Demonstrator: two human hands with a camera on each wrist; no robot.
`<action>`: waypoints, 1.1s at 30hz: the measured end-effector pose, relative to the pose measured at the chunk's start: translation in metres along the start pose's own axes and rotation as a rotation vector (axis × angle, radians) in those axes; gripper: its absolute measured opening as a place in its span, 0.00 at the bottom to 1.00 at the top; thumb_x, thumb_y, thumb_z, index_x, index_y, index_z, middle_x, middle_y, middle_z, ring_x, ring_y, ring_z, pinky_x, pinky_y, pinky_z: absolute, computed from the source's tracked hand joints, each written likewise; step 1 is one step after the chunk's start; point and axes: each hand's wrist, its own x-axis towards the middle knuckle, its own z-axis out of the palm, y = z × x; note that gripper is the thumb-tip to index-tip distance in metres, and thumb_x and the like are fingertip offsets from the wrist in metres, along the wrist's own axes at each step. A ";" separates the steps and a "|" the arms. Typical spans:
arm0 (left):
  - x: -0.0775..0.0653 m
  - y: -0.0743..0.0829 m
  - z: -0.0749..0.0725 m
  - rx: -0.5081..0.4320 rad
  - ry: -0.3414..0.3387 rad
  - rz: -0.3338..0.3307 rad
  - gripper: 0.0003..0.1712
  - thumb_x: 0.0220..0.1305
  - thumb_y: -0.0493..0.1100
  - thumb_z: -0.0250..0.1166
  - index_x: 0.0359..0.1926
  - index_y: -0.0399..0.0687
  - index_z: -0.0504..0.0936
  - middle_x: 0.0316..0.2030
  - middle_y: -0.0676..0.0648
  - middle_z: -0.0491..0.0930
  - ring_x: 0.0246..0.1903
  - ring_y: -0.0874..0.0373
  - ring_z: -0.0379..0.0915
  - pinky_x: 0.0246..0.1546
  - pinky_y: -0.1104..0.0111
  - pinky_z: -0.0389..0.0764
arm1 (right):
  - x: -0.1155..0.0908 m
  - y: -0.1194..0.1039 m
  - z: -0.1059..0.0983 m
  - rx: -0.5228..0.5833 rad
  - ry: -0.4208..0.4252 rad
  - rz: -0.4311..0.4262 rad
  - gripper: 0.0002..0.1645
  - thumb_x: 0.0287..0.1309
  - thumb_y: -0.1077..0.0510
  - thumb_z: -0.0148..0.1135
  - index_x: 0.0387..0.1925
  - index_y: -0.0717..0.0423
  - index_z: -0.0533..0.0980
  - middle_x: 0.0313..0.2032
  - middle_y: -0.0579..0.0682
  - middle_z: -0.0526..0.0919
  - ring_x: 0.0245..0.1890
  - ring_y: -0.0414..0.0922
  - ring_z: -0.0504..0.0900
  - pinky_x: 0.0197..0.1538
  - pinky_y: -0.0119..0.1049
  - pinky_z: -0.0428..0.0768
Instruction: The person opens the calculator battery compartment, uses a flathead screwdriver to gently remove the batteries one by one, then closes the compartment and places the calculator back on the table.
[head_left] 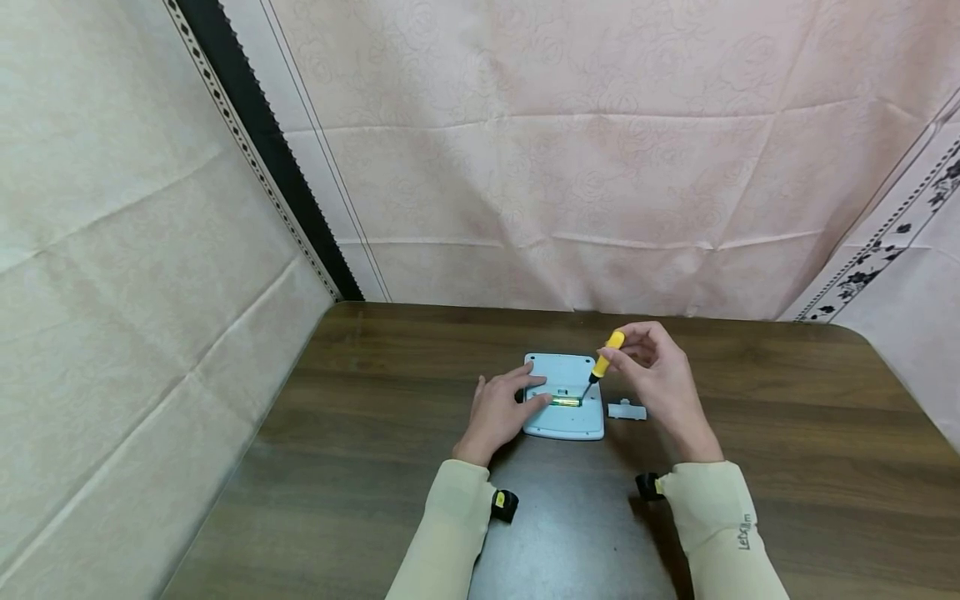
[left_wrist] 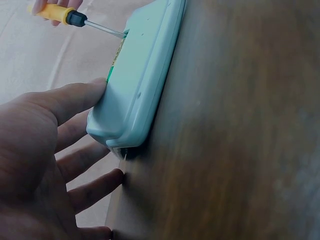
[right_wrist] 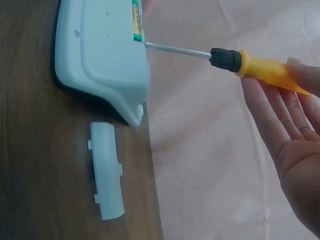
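A light-blue flat device [head_left: 562, 426], perhaps a calculator, lies with its battery slot facing up. In the slot sits a green-and-gold battery [head_left: 566, 401]. My left hand [head_left: 498, 410] rests at the device's left side, its thumb pressing by the battery's left end and the fingers spread fairly straight. Between thumb and fingers, my right hand [head_left: 660, 379] pinches the yellow handle of a screwdriver [head_left: 604, 360]. The screwdriver slants down, and its metal tip is at the slot's right end, as the right wrist view also shows. Beside the device lies the light-blue battery cover [right_wrist: 107, 170].
The wooden table [head_left: 360, 500] extends around the device, with its far edge behind the hands. A pale patterned cloth [head_left: 600, 167] hangs beyond that edge, and another cloth [head_left: 135, 292] hangs at the left.
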 end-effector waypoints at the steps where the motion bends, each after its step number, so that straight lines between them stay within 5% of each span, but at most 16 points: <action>1: 0.000 0.000 0.000 0.001 0.000 -0.001 0.22 0.74 0.55 0.69 0.64 0.57 0.87 0.73 0.52 0.74 0.74 0.47 0.66 0.76 0.33 0.46 | 0.000 0.001 -0.001 0.016 -0.006 0.005 0.24 0.67 0.59 0.74 0.57 0.63 0.74 0.47 0.57 0.84 0.42 0.46 0.86 0.45 0.25 0.84; 11: 0.000 -0.001 -0.001 -0.016 0.002 -0.008 0.21 0.74 0.55 0.70 0.63 0.57 0.88 0.73 0.53 0.73 0.74 0.49 0.66 0.76 0.34 0.44 | 0.002 0.013 -0.006 0.204 -0.043 0.039 0.25 0.70 0.62 0.71 0.59 0.68 0.69 0.49 0.66 0.82 0.42 0.41 0.89 0.47 0.33 0.87; 22: -0.001 0.000 0.000 -0.045 0.008 -0.007 0.21 0.74 0.53 0.70 0.63 0.56 0.88 0.73 0.52 0.74 0.74 0.48 0.66 0.77 0.35 0.43 | 0.002 0.029 -0.011 0.340 0.000 0.069 0.22 0.70 0.64 0.69 0.57 0.66 0.69 0.46 0.54 0.85 0.42 0.40 0.91 0.47 0.40 0.87; 33: -0.002 0.001 0.000 -0.047 0.007 -0.013 0.21 0.73 0.52 0.71 0.63 0.56 0.88 0.73 0.53 0.73 0.74 0.49 0.66 0.77 0.36 0.42 | 0.002 0.041 -0.014 0.466 0.020 0.108 0.22 0.71 0.63 0.69 0.57 0.64 0.69 0.46 0.56 0.83 0.43 0.43 0.91 0.48 0.42 0.87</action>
